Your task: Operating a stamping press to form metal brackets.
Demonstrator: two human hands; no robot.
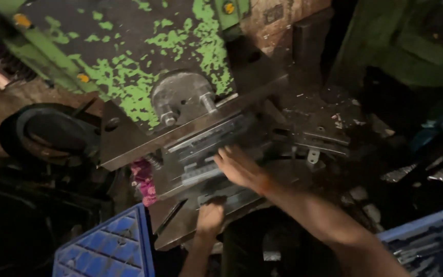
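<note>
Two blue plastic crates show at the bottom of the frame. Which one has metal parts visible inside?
The blue crate at bottom right: grey metal strips lie in it. The blue crate at bottom left shows only its ribbed wall, nothing inside visible.

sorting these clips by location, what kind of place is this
Most likely a small metal-stamping workshop. The right hand and left hand work at the die bed of a heavy press with chipped green paint, and blue plastic crates stand on either side.
</note>
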